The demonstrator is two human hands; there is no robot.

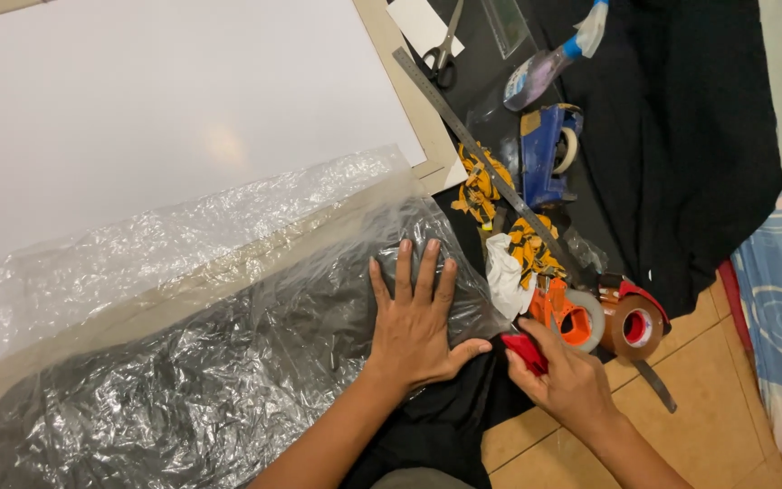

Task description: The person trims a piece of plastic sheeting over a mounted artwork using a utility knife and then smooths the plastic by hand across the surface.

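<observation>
Right hand: the right hand [565, 378], lower right of the frame, was clenched round a red tape dispenser [530, 351].
Left hand: the left hand [416, 317], at lower centre, lay released and flat on clear plastic wrap [228, 362].
Tape: a brown tape roll [634, 326] sat just right of the dispenser.
Board: a white board [156, 118] filled the upper left.
Far edge: a steel ruler [472, 145] and scissors [443, 50] lay at upper centre.

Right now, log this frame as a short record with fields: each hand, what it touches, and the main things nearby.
left hand: flat, fingers spread, pressing clear plastic wrap
right hand: grips a red handle by the orange tape dispenser
under wrap: corner of white framed board
nearby: brown tape roll, metal ruler, scissors, blue dispenser
surface: black cloth
</observation>
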